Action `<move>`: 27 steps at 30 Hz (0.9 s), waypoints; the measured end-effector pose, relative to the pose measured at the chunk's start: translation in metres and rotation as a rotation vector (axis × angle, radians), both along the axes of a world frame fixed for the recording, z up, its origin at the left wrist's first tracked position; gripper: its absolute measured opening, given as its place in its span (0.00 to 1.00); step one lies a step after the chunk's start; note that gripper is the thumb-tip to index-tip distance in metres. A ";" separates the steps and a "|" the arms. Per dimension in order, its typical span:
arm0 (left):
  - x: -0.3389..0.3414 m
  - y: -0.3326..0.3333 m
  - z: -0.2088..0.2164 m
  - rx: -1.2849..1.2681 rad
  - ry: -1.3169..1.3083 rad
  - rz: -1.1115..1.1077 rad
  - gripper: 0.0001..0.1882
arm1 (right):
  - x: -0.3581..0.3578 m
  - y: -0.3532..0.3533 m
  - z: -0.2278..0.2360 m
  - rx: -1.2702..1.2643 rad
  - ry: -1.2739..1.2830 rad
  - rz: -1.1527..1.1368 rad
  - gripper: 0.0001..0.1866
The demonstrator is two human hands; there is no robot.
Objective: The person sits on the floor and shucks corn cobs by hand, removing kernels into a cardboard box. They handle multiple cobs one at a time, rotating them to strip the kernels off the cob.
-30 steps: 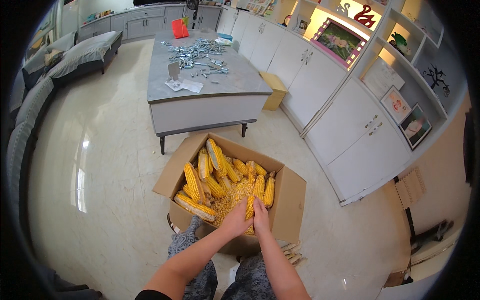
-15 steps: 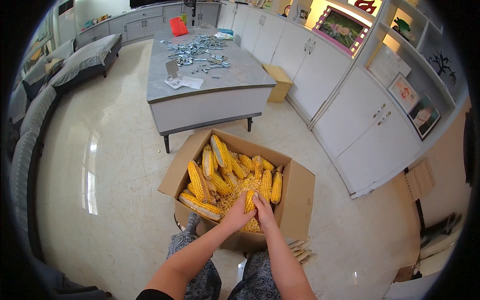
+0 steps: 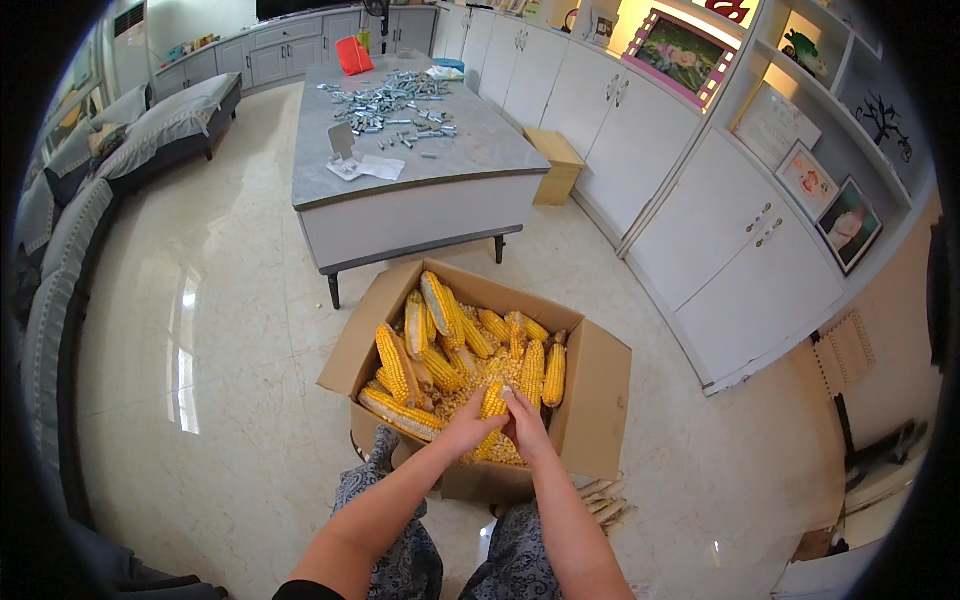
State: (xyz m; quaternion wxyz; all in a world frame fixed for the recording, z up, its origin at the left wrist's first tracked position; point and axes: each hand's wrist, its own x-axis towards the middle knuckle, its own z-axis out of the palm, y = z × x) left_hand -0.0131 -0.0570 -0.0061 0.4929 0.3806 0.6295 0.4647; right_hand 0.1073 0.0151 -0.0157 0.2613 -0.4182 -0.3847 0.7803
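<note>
An ear of corn is held between both hands, above the near part of an open cardboard box. My left hand wraps round its left side. My right hand grips it from the right, thumb against the upper part near a pale bare patch. Loose kernels lie in the box under and around the hands. Several more dried yellow ears lean along the left and far walls, and another ear stands by the right wall. The palms hide the lower part of the held ear.
Bare cobs lie on the floor right of the box. Beyond it stands a grey table bearing many metal pieces, papers and a red bag. White cabinets line the right side; a sofa runs along the left.
The held ear has tilted a little and shifted slightly left in my hands, showing more of its length. My left hand has moved slightly left; the box stays put.
</note>
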 end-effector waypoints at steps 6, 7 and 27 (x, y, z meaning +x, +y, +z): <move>0.005 -0.002 0.004 0.011 0.006 -0.055 0.43 | -0.003 0.004 -0.020 0.163 -0.154 -0.141 0.20; 0.007 -0.001 -0.001 0.005 -0.032 -0.031 0.43 | -0.004 0.005 -0.023 0.222 -0.189 -0.170 0.19; 0.011 -0.001 0.003 0.020 -0.350 0.154 0.35 | -0.005 0.000 -0.030 0.132 -0.225 -0.100 0.25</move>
